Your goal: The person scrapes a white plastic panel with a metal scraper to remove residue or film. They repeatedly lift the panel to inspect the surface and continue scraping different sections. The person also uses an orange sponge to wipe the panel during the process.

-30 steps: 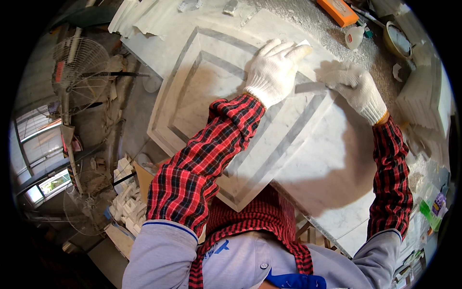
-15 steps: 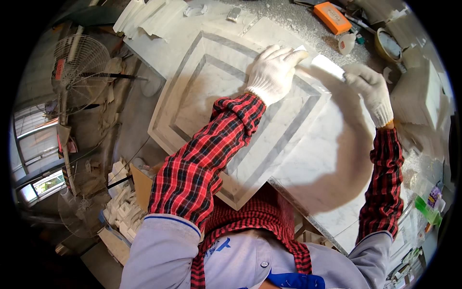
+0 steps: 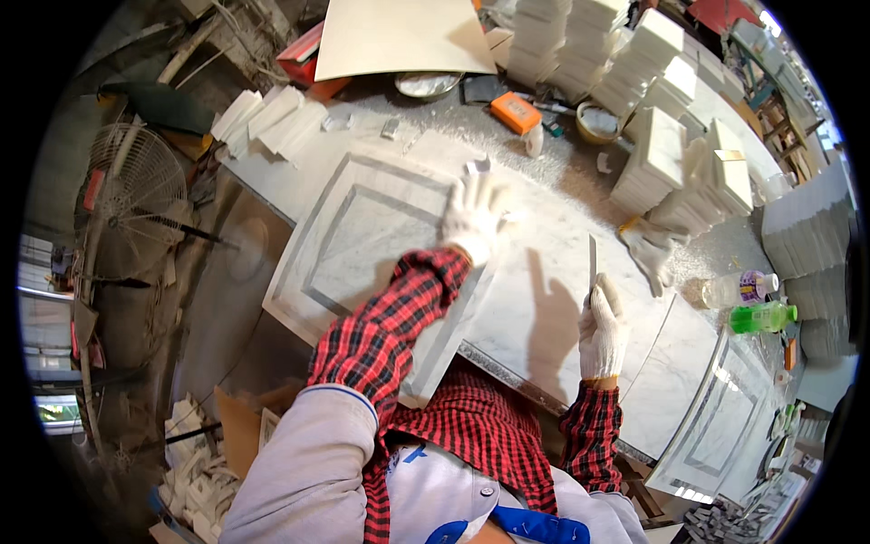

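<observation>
In a white knit glove, my left hand (image 3: 474, 216) lies with fingers spread on the right part of a white marble panel (image 3: 358, 254) that has grey inlaid bands. A small pale scrap (image 3: 478, 166) is just past its fingertips. My right hand (image 3: 602, 334), gloved too, is closed around the lower end of a thin flat blade (image 3: 593, 259). The blade points up, seen nearly edge-on, and its exact kind is unclear. This hand is over the white marble worktop (image 3: 544, 245), to the right of the panel, and the blade is apart from the panel.
Tile stacks (image 3: 654, 159) line the far right, near a bowl (image 3: 598, 122) and an orange box (image 3: 515, 112). Loose gloves (image 3: 649, 254) and a green bottle (image 3: 763, 317) lie to the right. A second inlaid panel (image 3: 716, 422) is at lower right, and a fan (image 3: 136, 199) stands left.
My right hand has drawn back from the panel's far right corner toward me, with the blade now turned upright. My left hand stays on the panel, its fingers now spread. The view has shifted right.
</observation>
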`<control>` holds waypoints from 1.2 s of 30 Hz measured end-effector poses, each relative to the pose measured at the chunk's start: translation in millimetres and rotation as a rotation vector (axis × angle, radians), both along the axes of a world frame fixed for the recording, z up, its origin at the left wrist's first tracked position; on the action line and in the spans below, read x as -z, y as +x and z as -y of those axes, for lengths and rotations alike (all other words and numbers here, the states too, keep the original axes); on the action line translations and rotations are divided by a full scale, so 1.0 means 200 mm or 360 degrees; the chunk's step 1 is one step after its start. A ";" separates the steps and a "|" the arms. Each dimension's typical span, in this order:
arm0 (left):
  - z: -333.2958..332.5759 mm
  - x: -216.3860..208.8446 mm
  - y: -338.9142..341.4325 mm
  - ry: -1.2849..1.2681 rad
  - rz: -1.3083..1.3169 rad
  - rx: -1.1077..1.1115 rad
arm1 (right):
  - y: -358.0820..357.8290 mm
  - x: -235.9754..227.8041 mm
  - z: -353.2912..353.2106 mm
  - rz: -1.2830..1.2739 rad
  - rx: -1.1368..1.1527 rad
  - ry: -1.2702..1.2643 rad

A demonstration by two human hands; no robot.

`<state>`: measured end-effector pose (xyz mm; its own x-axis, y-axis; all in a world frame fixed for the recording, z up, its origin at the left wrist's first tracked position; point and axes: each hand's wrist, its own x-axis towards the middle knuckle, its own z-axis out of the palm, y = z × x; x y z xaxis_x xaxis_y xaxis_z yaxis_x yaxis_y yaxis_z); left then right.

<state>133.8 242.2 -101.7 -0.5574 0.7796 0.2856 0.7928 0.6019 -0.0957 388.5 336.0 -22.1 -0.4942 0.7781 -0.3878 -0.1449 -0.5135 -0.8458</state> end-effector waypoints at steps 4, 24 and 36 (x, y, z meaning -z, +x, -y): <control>-0.15 -0.12 0.30 -0.0362 0.0402 0.0492 | 0.02 -0.06 0.00 0.0005 0.0084 0.0171; 0.33 -0.32 0.43 0.1340 0.2594 0.0581 | -0.16 0.00 0.27 0.0292 -0.0390 0.1459; 0.49 0.06 -0.26 0.0673 0.0415 0.0116 | -0.75 -0.27 -0.28 0.0388 -0.0623 0.1616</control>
<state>81.2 144.5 -113.3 -0.6006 0.6654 0.4432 0.7993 0.4874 0.3515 238.7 392.6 32.6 -0.7722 0.5962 0.2198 0.1030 0.4588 -0.8825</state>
